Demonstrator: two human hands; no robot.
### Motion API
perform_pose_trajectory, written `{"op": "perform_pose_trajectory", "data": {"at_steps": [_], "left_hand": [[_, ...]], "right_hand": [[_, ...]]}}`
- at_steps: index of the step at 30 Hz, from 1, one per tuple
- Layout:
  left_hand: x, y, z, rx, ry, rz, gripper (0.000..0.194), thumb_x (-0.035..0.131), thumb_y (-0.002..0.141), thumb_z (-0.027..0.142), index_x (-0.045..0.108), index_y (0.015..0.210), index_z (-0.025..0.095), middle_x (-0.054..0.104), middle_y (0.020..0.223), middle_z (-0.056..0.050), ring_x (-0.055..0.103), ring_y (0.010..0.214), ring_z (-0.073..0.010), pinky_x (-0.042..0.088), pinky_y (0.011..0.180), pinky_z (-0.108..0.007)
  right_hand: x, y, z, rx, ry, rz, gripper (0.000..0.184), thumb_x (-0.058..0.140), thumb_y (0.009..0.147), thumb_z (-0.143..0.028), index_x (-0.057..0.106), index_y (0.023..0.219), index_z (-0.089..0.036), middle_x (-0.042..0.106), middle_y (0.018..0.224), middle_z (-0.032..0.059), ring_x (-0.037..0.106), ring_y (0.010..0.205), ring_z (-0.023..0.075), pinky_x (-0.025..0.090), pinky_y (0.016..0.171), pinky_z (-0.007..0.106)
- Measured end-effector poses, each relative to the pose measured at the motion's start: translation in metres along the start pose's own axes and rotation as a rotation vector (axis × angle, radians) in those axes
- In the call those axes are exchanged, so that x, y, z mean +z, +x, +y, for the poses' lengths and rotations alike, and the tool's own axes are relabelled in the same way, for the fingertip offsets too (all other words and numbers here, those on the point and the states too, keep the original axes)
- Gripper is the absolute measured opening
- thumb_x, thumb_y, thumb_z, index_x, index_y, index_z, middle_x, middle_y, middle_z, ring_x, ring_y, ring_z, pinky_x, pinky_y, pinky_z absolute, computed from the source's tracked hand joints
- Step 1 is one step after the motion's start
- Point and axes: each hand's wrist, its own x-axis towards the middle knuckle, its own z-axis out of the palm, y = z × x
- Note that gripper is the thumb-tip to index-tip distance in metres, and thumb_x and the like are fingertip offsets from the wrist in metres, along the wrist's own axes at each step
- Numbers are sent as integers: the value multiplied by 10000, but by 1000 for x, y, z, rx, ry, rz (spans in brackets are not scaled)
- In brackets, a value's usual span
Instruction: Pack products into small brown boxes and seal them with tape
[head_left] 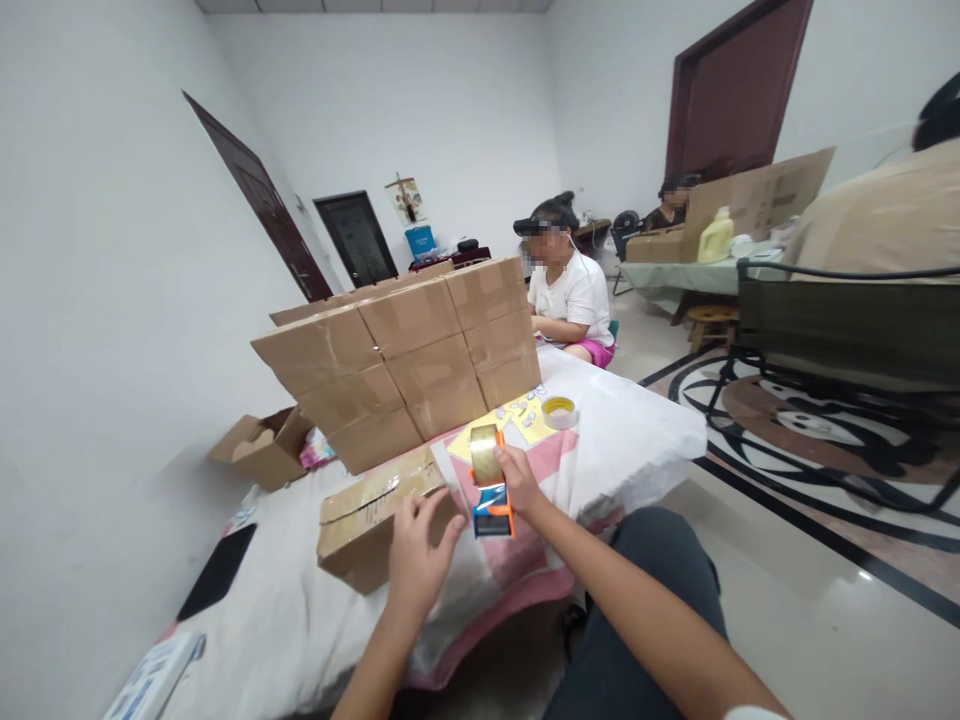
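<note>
My right hand (519,480) grips an orange and blue tape dispenser (493,515) fitted with a roll of clear yellowish packing tape (485,455). It is held just right of a small closed cardboard box (360,540) on the cloth-covered table. My left hand (421,545) is at the near right side of that box, fingers apart and curved, with the fingertips at its upper edge. Whether they press on the cardboard I cannot tell. Tape shines along the seam on the box's top.
Behind the box rises a wall of stacked cardboard boxes (397,365). A loose tape roll (559,412) lies to the right on the table (637,420). At left are an open carton (262,445) and a black flat object (217,570). A person (574,300) sits beyond the table.
</note>
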Motion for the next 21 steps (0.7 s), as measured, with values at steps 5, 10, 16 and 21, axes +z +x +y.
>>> {"op": "perform_pose_trajectory", "data": {"at_steps": [5, 10, 16, 21], "left_hand": [[37, 12, 29, -156, -334, -50, 533, 490, 903, 656, 754, 1024, 209, 566, 938, -72, 598, 937, -255, 489, 896, -409], [53, 14, 30, -192, -377, -31, 501, 569, 865, 653, 765, 913, 194, 547, 890, -62, 580, 875, -225, 495, 794, -346], [62, 15, 40, -220, -455, -41, 425, 658, 818, 604, 729, 740, 192, 504, 798, -28, 519, 768, -179, 442, 709, -297], [62, 14, 51, -254, -513, -1, 436, 675, 792, 596, 662, 666, 179, 492, 758, -8, 490, 730, -158, 409, 688, -277]], "right_hand": [[-3, 0, -3, -44, -50, 98, 603, 420, 850, -775, 400, 594, -230, 385, 559, -14, 377, 547, 137, 378, 498, 275], [-16, 6, -6, -34, -46, 243, 668, 395, 788, -876, 454, 611, -235, 465, 576, 15, 459, 591, 169, 435, 528, 291], [-18, 8, 0, -38, -34, 198, 638, 419, 836, -821, 445, 606, -226, 449, 558, -2, 466, 560, 154, 434, 515, 282], [-17, 9, 6, -48, 8, 271, 647, 457, 802, -844, 482, 639, -219, 487, 589, 3, 500, 605, 163, 440, 537, 278]]}}
